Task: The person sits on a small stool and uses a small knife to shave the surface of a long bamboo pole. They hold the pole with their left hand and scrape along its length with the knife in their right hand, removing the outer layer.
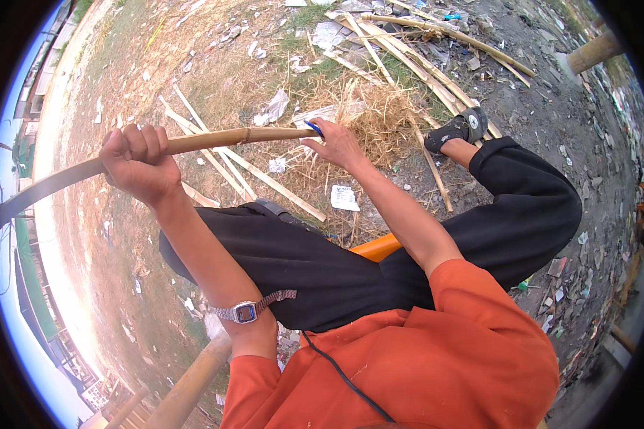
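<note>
My left hand (134, 161) is closed around a long bamboo pole (215, 139) that runs from the far left rim across to the middle of the view. My right hand (336, 143) grips a blue-handled tool (315, 127) held against the pole's right end; the blade is hidden behind the hand and pole. A metal wristwatch (247, 311) sits on my left wrist. I am seated, with black trousers (300, 261) and an orange shirt below.
Split bamboo strips (247, 168) lie on the dirt under the pole. More bamboo poles (436, 61) and dry straw (376, 107) lie further out. My sandalled foot (456, 129) rests beside them. A thick pole (193, 382) runs under my left arm. Litter is scattered around.
</note>
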A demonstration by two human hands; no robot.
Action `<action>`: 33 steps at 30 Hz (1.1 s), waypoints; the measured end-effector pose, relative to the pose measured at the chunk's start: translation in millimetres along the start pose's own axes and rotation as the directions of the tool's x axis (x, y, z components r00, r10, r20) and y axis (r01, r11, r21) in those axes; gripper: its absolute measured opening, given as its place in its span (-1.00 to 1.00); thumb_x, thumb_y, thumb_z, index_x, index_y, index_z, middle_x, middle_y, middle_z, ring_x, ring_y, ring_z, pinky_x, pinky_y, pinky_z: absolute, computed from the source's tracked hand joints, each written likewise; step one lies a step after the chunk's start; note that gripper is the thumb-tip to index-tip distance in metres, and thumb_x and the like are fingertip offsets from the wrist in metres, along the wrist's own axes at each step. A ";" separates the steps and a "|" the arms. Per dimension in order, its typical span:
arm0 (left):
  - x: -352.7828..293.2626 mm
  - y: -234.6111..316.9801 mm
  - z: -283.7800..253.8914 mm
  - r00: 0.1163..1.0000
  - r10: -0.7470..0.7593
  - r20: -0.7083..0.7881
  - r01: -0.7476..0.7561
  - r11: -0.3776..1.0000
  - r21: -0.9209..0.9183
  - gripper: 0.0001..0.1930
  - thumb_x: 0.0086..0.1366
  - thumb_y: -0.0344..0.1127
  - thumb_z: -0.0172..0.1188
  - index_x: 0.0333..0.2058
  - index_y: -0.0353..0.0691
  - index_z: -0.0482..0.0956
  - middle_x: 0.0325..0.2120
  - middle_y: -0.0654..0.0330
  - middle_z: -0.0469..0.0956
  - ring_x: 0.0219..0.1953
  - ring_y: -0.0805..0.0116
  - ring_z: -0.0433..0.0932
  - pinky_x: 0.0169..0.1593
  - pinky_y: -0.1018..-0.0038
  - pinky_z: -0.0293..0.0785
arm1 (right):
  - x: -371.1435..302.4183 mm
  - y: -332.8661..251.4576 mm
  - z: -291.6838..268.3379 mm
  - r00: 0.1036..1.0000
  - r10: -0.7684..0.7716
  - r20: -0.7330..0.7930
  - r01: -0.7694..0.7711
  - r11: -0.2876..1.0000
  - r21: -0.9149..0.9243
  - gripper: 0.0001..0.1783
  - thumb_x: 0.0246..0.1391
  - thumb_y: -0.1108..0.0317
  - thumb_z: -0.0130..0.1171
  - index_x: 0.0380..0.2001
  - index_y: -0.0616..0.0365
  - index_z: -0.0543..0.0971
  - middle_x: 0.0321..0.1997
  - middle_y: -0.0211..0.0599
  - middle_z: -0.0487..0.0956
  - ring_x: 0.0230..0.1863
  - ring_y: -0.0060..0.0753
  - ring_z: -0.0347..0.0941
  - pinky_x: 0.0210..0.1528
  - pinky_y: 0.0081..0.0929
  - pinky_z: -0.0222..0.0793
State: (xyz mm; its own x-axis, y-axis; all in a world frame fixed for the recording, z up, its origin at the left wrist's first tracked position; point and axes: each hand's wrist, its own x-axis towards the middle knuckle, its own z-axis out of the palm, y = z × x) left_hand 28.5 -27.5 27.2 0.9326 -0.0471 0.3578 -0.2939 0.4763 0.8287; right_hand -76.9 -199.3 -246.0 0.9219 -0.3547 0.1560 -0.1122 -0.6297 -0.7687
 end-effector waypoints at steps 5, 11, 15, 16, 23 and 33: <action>5.4 12.5 -5.6 0.999 0.028 -0.021 -0.025 0.994 0.110 -0.79 0.25 -0.20 -0.06 -0.50 -0.15 0.24 -0.71 0.29 0.17 -0.64 0.46 0.20 -0.48 0.47 0.23 | -10.5 -1.9 -6.3 0.991 -0.071 0.118 0.070 0.998 0.007 -0.60 0.04 0.01 0.17 -0.39 0.18 0.48 -0.44 -0.20 0.49 -0.39 -0.20 0.44 -0.30 -0.25 0.35; 5.0 0.8 -30.1 0.978 0.109 -0.179 -0.014 0.887 0.461 -0.46 0.25 -0.08 0.14 0.03 -0.19 0.09 -0.17 0.01 0.39 -0.09 0.17 0.48 0.00 0.18 0.28 | -24.9 -21.8 -22.5 0.985 0.027 0.172 -0.053 0.987 0.149 -0.61 0.10 0.04 0.13 -0.40 0.21 0.47 -0.53 -0.19 0.47 -0.50 -0.27 0.39 -0.40 -0.35 0.32; -8.2 6.2 -34.3 0.965 0.126 -0.228 -0.013 0.898 0.441 -0.50 0.26 -0.10 0.12 0.02 -0.16 0.12 -0.18 0.03 0.44 -0.06 0.20 0.48 -0.01 0.23 0.23 | -15.1 -47.4 -28.7 0.975 0.130 0.181 -0.173 0.953 0.247 -0.59 0.13 0.02 0.10 -0.40 0.22 0.49 -0.66 -0.31 0.43 -0.64 -0.45 0.32 -0.51 -0.39 0.28; -9.1 7.8 -35.1 0.968 0.121 -0.221 -0.014 0.901 0.433 -0.51 0.26 -0.11 0.12 0.02 -0.16 0.13 -0.18 0.04 0.45 -0.06 0.21 0.48 -0.01 0.25 0.23 | -9.7 -56.1 -32.2 0.962 0.189 0.197 -0.238 0.934 0.268 -0.59 0.13 0.02 0.09 -0.41 0.22 0.50 -0.67 -0.34 0.43 -0.65 -0.49 0.31 -0.53 -0.39 0.27; -11.0 12.8 -46.5 0.961 0.112 -0.252 0.004 0.907 0.421 -0.58 0.26 -0.17 0.11 0.00 -0.14 0.20 -0.25 0.14 0.51 -0.10 0.31 0.50 -0.04 0.38 0.25 | 150.0 -84.7 -91.2 0.930 0.365 -0.046 -0.345 0.909 0.234 -0.53 0.12 -0.07 0.04 -0.61 0.11 0.44 -0.73 -0.49 0.33 -0.67 -0.59 0.28 -0.60 -0.42 0.26; -13.1 5.0 -45.0 0.980 0.021 -0.196 0.069 0.895 0.440 -0.67 0.30 -0.23 0.05 -0.03 -0.20 0.28 -0.30 0.15 0.51 -0.15 0.30 0.52 -0.08 0.45 0.33 | 257.3 -77.9 -300.1 0.842 0.014 -0.539 -0.110 0.983 -0.146 -0.69 -0.02 0.13 0.12 -0.42 0.18 0.58 -0.64 -0.29 0.53 -0.55 -0.43 0.50 -0.44 -0.30 0.44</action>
State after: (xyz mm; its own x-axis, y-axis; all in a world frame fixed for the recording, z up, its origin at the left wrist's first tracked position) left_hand 24.3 15.0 7.3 0.9491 0.1359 0.2842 -0.2914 0.0363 0.9559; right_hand 57.7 -448.9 40.1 0.5751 -0.6799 0.4549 -0.2655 -0.6811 -0.6824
